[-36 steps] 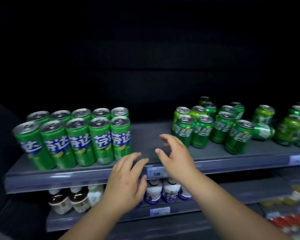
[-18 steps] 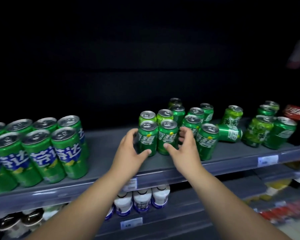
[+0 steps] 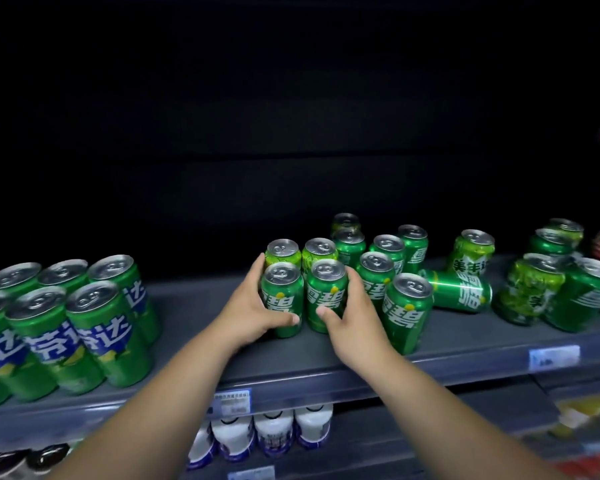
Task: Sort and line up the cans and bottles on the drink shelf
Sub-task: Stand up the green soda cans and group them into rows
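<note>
dim light; a black back wall (image 3: 291,133) rises behind the grey shelf (image 3: 187,299), with a lower shelf (image 3: 447,420) beneath.

Hands (image 3: 255,306) (image 3: 355,318) gripping front cans (image 3: 326,292), grey shelf (image 3: 194,306)

Blue price tag (image 3: 554,357), white bottles (image 3: 274,433) underneath, blurry yellow packs (image 3: 586,408) lower right.

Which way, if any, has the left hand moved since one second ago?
Yes. The left hand moved forward and rightward from the shelf's price label onto the front-left can.
</note>
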A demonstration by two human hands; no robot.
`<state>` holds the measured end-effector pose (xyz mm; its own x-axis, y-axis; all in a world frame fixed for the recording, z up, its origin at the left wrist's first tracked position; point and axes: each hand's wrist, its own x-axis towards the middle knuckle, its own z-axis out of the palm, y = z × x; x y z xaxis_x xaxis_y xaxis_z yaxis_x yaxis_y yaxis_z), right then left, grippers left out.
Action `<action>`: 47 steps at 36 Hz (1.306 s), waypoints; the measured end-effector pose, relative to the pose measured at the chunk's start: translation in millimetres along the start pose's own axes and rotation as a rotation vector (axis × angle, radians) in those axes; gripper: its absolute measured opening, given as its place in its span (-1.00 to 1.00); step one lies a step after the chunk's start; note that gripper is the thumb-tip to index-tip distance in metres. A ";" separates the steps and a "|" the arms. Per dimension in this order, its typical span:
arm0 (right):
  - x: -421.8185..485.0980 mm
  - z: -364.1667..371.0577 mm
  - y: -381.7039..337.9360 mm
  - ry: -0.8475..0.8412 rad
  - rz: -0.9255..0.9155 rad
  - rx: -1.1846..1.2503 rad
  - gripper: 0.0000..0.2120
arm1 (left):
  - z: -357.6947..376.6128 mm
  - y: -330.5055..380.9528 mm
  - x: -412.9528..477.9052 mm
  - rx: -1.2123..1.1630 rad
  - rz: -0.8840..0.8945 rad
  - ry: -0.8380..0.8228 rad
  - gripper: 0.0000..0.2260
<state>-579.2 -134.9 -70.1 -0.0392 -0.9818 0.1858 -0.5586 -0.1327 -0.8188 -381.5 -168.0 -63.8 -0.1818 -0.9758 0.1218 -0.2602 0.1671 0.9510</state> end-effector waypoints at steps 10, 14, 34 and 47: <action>0.7 -10.3 14.7 0.056 0.012 -0.018 -0.22 | 15.9 6.6 31.4 0.025 0.029 -0.093 -0.03; 0.3 -19.8 21.1 0.092 0.006 -0.031 -0.25 | 34.7 9.2 41.8 0.021 0.043 -0.124 -0.03; 9.0 -28.5 44.2 0.007 0.079 0.070 -0.22 | 48.4 5.1 23.9 0.237 -0.061 0.117 -0.36; 28.4 52.8 0.4 -0.187 -0.054 0.146 -0.25 | -41.2 -17.6 -33.9 0.314 -0.096 0.315 -0.24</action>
<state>-536.8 -170.0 -93.8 0.1495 -0.9789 0.1390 -0.4291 -0.1909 -0.8828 -331.7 -143.7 -73.0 0.1419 -0.9762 0.1642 -0.5454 0.0613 0.8360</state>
